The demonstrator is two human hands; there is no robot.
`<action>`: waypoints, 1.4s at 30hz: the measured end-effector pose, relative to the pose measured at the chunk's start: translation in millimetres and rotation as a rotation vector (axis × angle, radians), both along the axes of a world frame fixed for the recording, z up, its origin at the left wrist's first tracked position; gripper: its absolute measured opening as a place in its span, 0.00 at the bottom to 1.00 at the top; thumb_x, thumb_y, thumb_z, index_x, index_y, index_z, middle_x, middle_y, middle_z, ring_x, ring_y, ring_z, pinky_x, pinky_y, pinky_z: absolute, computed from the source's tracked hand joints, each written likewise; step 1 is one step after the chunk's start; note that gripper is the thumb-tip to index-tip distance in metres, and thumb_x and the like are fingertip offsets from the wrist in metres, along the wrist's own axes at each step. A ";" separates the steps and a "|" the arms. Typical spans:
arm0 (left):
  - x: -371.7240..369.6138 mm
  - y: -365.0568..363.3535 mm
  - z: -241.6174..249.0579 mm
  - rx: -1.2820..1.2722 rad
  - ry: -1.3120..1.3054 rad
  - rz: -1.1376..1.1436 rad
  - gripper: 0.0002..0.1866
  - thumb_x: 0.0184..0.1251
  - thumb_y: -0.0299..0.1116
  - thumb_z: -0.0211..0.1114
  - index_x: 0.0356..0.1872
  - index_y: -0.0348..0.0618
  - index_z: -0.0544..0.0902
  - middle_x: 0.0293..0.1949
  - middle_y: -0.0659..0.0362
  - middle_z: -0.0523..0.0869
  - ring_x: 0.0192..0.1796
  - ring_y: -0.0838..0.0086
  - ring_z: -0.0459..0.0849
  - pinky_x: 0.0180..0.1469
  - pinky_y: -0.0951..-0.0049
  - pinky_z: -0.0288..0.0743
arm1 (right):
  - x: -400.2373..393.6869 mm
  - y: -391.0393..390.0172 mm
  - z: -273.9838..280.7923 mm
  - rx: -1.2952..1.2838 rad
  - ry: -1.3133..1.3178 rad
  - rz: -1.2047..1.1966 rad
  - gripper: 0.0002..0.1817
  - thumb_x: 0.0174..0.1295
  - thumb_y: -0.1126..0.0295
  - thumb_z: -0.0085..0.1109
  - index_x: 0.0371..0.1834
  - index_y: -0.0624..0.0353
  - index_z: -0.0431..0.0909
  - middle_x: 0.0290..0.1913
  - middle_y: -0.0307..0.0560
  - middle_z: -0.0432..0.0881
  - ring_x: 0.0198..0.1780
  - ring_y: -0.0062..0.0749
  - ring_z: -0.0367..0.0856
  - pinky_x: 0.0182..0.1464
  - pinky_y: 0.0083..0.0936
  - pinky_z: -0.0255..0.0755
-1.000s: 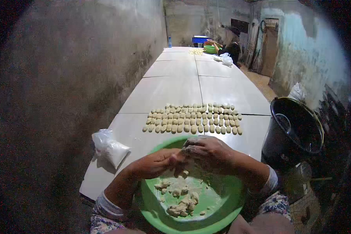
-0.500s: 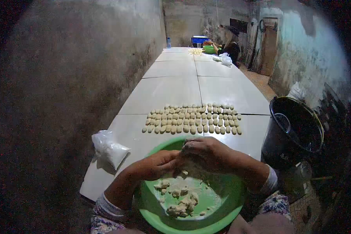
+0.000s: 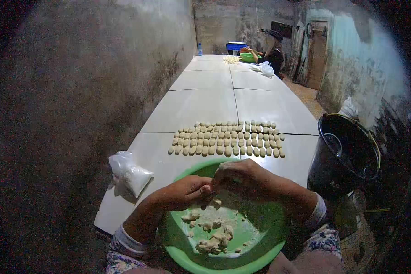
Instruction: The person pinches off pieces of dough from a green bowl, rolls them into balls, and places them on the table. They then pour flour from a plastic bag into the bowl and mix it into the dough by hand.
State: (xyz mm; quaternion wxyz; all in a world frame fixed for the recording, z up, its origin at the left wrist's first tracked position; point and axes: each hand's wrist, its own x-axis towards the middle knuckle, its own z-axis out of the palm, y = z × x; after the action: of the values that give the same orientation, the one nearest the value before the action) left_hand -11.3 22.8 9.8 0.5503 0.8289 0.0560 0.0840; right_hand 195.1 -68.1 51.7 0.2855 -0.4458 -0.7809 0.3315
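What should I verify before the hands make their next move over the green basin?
1. Hands over basin: ok, left hand and right hand are above the green basin.
2. Hands' contents: cannot tell, fingers hide them.
3. Dough lumps all out of the basin: not ok, several lie inside.
4. Rows of pieces outside the basin: ok, beyond its far rim.
5. Plastic bag outside the basin: ok, on the table.

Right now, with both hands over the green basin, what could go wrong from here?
1. The far rim of the green basin looks close to the nearest dough pieces; if the right hand pushed it forward, they might be disarranged.
2. The bag of white powder lies near the left edge of the table, beside the left forearm; a wide sweep could knock it off.
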 end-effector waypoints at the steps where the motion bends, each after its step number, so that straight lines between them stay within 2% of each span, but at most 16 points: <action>1: -0.7 0.2 0.5 -0.009 0.016 0.001 0.25 0.75 0.51 0.42 0.47 0.36 0.73 0.32 0.60 0.78 0.34 0.78 0.74 0.39 0.73 0.72 | 0.3 0.0 2.8 0.088 -0.058 0.013 0.10 0.58 0.72 0.60 0.43 0.59 0.76 0.37 0.52 0.81 0.39 0.41 0.82 0.42 0.33 0.75; 3: -1.3 -2.0 3.4 -0.016 0.031 0.004 0.25 0.75 0.51 0.42 0.46 0.37 0.73 0.31 0.61 0.77 0.34 0.78 0.74 0.38 0.74 0.71 | 1.2 1.4 0.9 0.177 -0.117 0.027 0.10 0.58 0.71 0.60 0.42 0.60 0.76 0.38 0.53 0.81 0.39 0.39 0.82 0.42 0.33 0.74; 5: -0.2 -7.8 8.6 -0.074 0.008 0.065 0.24 0.75 0.50 0.43 0.45 0.37 0.73 0.29 0.62 0.76 0.33 0.79 0.73 0.36 0.75 0.70 | 3.3 5.8 -8.5 -0.346 0.571 0.024 0.10 0.61 0.68 0.58 0.42 0.62 0.76 0.36 0.54 0.81 0.38 0.36 0.82 0.43 0.31 0.74; 6: 1.0 -8.5 8.7 -0.073 0.006 0.066 0.24 0.75 0.50 0.43 0.45 0.37 0.73 0.29 0.62 0.76 0.33 0.79 0.73 0.36 0.75 0.70 | 3.5 6.1 -7.1 -0.346 0.569 0.025 0.10 0.61 0.68 0.58 0.42 0.62 0.76 0.36 0.54 0.81 0.38 0.36 0.82 0.43 0.31 0.74; 8: 3.2 -9.8 8.2 -0.056 -0.010 0.089 0.22 0.75 0.48 0.43 0.43 0.37 0.73 0.29 0.62 0.76 0.31 0.79 0.73 0.35 0.76 0.70 | 3.5 6.3 -2.2 0.174 0.251 -0.154 0.12 0.64 0.64 0.53 0.41 0.64 0.75 0.34 0.56 0.80 0.37 0.35 0.81 0.42 0.32 0.73; 9: 3.5 -10.2 9.5 -0.056 -0.012 0.090 0.22 0.75 0.48 0.43 0.43 0.37 0.73 0.29 0.62 0.76 0.31 0.79 0.73 0.35 0.76 0.70 | 2.7 5.5 1.0 0.174 0.250 -0.153 0.12 0.64 0.64 0.53 0.41 0.64 0.75 0.34 0.56 0.80 0.37 0.35 0.81 0.42 0.32 0.73; 11: 3.6 -12.4 13.1 -0.031 0.025 0.084 0.22 0.76 0.48 0.42 0.43 0.37 0.73 0.28 0.60 0.77 0.30 0.78 0.75 0.34 0.76 0.71 | 0.9 3.1 5.7 0.067 -0.146 -0.067 0.14 0.65 0.63 0.50 0.41 0.65 0.73 0.34 0.59 0.78 0.36 0.44 0.80 0.41 0.35 0.72; 12: 4.1 -13.8 13.4 -0.033 0.026 0.084 0.22 0.76 0.48 0.42 0.43 0.37 0.73 0.28 0.60 0.77 0.30 0.78 0.75 0.34 0.76 0.71 | 3.6 6.9 -4.9 0.186 -0.267 -0.026 0.14 0.65 0.63 0.49 0.40 0.67 0.72 0.34 0.62 0.77 0.35 0.53 0.78 0.40 0.39 0.70; 17: 3.9 -16.3 16.8 0.127 0.030 0.043 0.26 0.75 0.51 0.39 0.42 0.36 0.73 0.30 0.57 0.79 0.29 0.75 0.77 0.36 0.73 0.74 | 3.7 7.7 -6.2 0.250 -0.203 0.061 0.13 0.66 0.65 0.48 0.39 0.67 0.71 0.31 0.62 0.75 0.34 0.55 0.76 0.39 0.40 0.69; 23: 5.2 -8.8 0.1 -0.065 -0.072 0.017 0.22 0.74 0.49 0.44 0.42 0.37 0.73 0.32 0.58 0.80 0.31 0.76 0.78 0.35 0.74 0.74 | 4.4 4.6 3.2 -0.067 -0.008 -0.011 0.18 0.69 0.59 0.44 0.37 0.68 0.69 0.30 0.59 0.75 0.33 0.50 0.76 0.39 0.37 0.69; 25: 5.8 -10.1 6.9 0.097 -0.036 0.023 0.22 0.75 0.49 0.44 0.42 0.37 0.73 0.31 0.58 0.79 0.30 0.77 0.77 0.35 0.75 0.74 | 6.9 8.8 -5.2 0.125 -0.127 -0.030 0.20 0.69 0.57 0.43 0.38 0.68 0.71 0.30 0.58 0.76 0.34 0.49 0.77 0.40 0.36 0.70; 29: 8.5 -19.4 11.8 0.027 -0.001 0.073 0.22 0.75 0.49 0.44 0.42 0.36 0.73 0.29 0.59 0.78 0.29 0.77 0.77 0.35 0.75 0.74 | 9.1 10.6 -11.5 0.155 -0.281 0.045 0.17 0.66 0.62 0.51 0.43 0.69 0.74 0.34 0.59 0.80 0.37 0.50 0.80 0.41 0.36 0.72; 34: 6.3 -21.7 15.3 -0.013 0.009 0.099 0.21 0.75 0.47 0.43 0.41 0.37 0.73 0.26 0.60 0.76 0.29 0.78 0.76 0.35 0.75 0.73 | 5.5 1.7 2.3 -0.112 -0.032 0.060 0.17 0.69 0.62 0.47 0.41 0.71 0.74 0.32 0.54 0.80 0.32 0.35 0.76 0.39 0.32 0.71; 36: 5.9 -20.8 15.4 -0.058 0.013 0.083 0.21 0.75 0.47 0.43 0.40 0.37 0.73 0.27 0.61 0.76 0.29 0.77 0.76 0.35 0.75 0.73 | 4.4 -0.4 11.4 -0.383 0.255 0.083 0.22 0.72 0.57 0.42 0.39 0.70 0.74 0.32 0.47 0.81 0.33 0.27 0.72 0.40 0.28 0.70; 39: 4.5 -20.0 13.6 -0.081 -0.018 0.051 0.20 0.75 0.46 0.43 0.40 0.37 0.72 0.28 0.61 0.75 0.29 0.77 0.75 0.35 0.75 0.73 | 5.7 0.9 8.3 -0.397 0.216 0.078 0.26 0.72 0.53 0.39 0.39 0.69 0.76 0.34 0.43 0.81 0.36 0.24 0.73 0.41 0.26 0.69; 42: 5.4 -15.5 6.6 -0.051 -0.059 -0.011 0.19 0.75 0.46 0.43 0.40 0.37 0.71 0.30 0.60 0.75 0.30 0.77 0.76 0.36 0.74 0.74 | 5.2 2.0 4.6 -0.329 0.234 0.118 0.27 0.72 0.51 0.40 0.42 0.69 0.77 0.37 0.47 0.81 0.38 0.24 0.75 0.44 0.27 0.70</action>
State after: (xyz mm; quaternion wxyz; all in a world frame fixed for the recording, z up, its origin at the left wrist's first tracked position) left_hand -5.9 7.3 16.4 0.5732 0.8120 0.0373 0.1040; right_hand 200.3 -66.1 56.3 0.2779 -0.3985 -0.7023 0.5204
